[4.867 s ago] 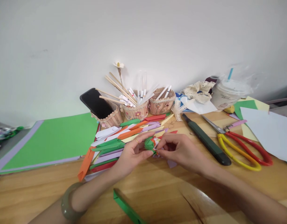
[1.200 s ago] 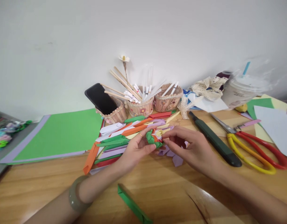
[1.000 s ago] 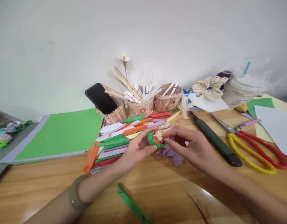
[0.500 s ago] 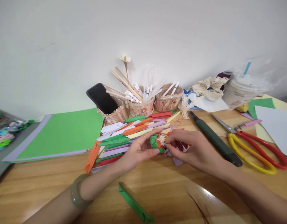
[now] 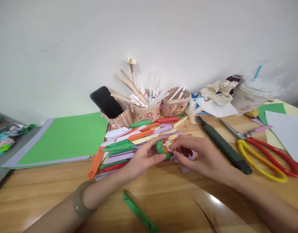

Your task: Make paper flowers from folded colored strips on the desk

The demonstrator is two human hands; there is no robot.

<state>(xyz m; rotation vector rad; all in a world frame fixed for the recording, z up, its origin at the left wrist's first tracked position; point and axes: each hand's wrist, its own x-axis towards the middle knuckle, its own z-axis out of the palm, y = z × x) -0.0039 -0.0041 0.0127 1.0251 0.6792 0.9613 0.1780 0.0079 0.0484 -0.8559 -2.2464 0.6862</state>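
Pinching a small paper bundle (image 5: pixel 160 148) between thumb and fingers, my left hand (image 5: pixel 145 156) is closed on it just above the table (image 5: pixel 42 194), slightly right of the frame's middle. The bundle is green, with orange and white folds showing on its right side. My right hand (image 5: pixel 199 156) meets it from the right, thumb and forefinger closed on that edge. Which flap they hold is hidden by my fingers.

I judge the step in hand to be working a fold into the bundle, the left hand bracing and the right hand doing the fine work. A further tuck would call for a firm left pinch, so the folds do not spring open, and a small, careful pull or push from my right fingertips.

A pile of folded strips (image 5: pixel 124 142) lies just behind and left of my left hand, and one green strip (image 5: pixel 139 213) lies apart at the lower middle. A few lilac scraps (image 5: pixel 184 169) sit under my right hand. A cutter (image 5: pixel 224 149) and scissors (image 5: pixel 265 155) lie to the right, near that hand but not touching it. A green sheet (image 5: pixel 61 139) fills the left, and baskets (image 5: pixel 147 113) of sticks stand behind the pile with a phone (image 5: pixel 106 102) propped in the leftmost one.
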